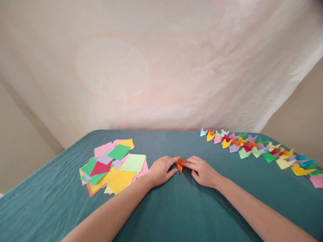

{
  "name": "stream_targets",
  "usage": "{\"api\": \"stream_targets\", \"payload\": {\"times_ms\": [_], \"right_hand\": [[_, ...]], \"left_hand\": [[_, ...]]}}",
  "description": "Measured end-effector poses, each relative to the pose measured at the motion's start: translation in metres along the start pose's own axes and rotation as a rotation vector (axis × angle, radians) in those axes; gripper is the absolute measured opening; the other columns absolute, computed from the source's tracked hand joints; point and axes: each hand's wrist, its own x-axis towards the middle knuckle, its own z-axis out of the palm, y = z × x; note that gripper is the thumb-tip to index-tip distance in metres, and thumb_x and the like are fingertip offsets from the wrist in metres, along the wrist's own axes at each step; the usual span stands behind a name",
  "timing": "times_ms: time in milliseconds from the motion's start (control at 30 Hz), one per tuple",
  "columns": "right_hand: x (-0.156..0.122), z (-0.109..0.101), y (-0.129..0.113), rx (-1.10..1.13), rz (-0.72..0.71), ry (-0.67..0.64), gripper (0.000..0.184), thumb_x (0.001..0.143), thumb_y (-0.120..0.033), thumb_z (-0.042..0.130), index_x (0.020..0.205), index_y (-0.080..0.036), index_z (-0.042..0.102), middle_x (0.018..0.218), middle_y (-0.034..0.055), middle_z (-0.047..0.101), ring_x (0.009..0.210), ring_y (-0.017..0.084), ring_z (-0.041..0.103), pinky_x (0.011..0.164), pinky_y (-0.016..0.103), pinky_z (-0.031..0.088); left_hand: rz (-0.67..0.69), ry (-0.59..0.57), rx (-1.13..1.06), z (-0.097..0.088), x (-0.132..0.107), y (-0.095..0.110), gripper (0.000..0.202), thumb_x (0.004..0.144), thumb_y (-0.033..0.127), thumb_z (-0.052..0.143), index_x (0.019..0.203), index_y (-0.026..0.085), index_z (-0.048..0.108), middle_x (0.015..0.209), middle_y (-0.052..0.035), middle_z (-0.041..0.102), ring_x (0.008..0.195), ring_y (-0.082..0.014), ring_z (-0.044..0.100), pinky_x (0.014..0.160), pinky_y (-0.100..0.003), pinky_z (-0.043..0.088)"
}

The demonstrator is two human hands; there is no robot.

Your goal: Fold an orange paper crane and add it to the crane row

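Observation:
A small orange folded paper [179, 165], narrow and kite-shaped with a pointed lower end, lies on the table between my hands. My left hand [163, 170] rests at its left side, with fingertips on its upper left edge and the thumb near its lower left. From the right, the fingertips of my right hand [202, 170] press on the paper's right edge, the other fingers curled under. Part of the paper's upper edge is hidden by my fingers.
On the left lies a loose pile of coloured paper squares [118, 176], close to my left forearm. Rows of small folded paper birds [248, 146] in many colours stand along the right side. A dark green cloth [161, 215] covers the table, and a pale sheet [161, 67] hangs behind it.

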Motion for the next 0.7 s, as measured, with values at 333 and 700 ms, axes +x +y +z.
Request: {"api": "stream_targets", "payload": {"times_ms": [333,700], "right_hand": [[0.0005,-0.0011,-0.0007,-0.008,-0.005,-0.033,0.06,0.067,0.002,0.041,0.121,-0.022,0.054,0.102,0.0077,0.059,0.095,0.021,0.049,0.084,0.04,0.043],[-0.0011,0.0019,0.0013,-0.014,-0.012,-0.01,0.058,0.068,0.002,0.042,0.118,-0.022,0.056,0.105,0.0085,0.056,0.096,0.021,0.049,0.084,0.041,0.043]], "left_hand": [[0.14,-0.039,0.127,-0.0102,0.0026,0.01,0.032,0.088,0.04,0.046,0.114,0.021,0.053,0.115,-0.0063,0.056,0.111,-0.0215,0.046,0.096,-0.036,0.036],[0.129,-0.088,0.189,-0.0056,0.0016,0.0098,0.039,0.091,0.041,0.04,0.123,0.021,0.049,0.124,-0.0051,0.053,0.118,-0.0217,0.041,0.101,-0.036,0.03]]}}
